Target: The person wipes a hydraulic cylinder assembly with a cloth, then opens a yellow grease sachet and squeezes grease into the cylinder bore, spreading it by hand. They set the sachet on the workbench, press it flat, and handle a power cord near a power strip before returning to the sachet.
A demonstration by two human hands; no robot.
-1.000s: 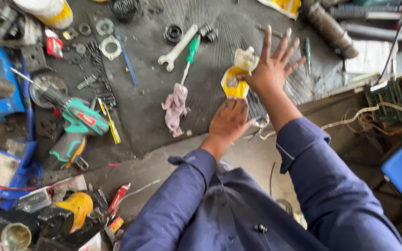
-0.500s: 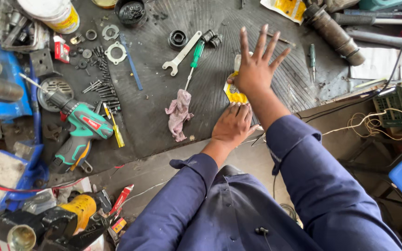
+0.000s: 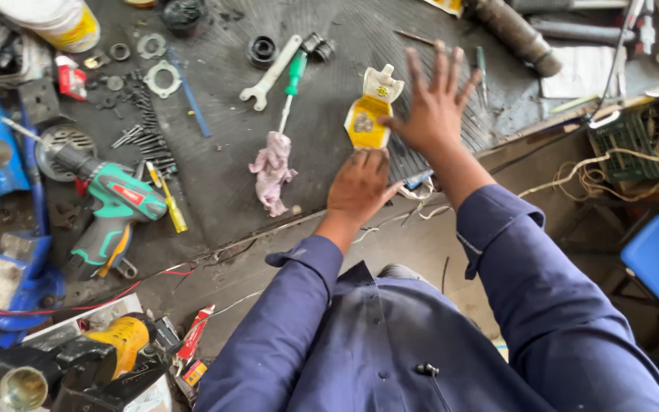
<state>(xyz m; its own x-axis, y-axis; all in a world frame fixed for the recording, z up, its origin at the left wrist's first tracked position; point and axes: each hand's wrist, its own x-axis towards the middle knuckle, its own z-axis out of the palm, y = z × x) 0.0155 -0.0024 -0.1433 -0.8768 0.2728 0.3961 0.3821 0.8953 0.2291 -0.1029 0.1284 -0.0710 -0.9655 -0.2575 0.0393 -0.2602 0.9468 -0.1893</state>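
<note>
A yellow and white packet (image 3: 369, 114) lies flat on the dark ribbed mat (image 3: 215, 175), a little in from the mat's near edge and toward its right side. The right hand (image 3: 435, 107) hovers spread wide just beside it to the right — fingers fanned, palm down, gripping nothing, its thumb side close to the packet; whether it touches is hard to tell. The left hand (image 3: 360, 185) rests palm down on the mat just below the packet, near the front edge, fingers loosely extended and empty. To the left lies a crumpled pink rag (image 3: 271, 169) touching the tip of a green-handled screwdriver (image 3: 291, 88), with a wrench (image 3: 271, 73) beside it. Further left — near the mat's left edge — sits a green power drill (image 3: 108, 202).
</note>
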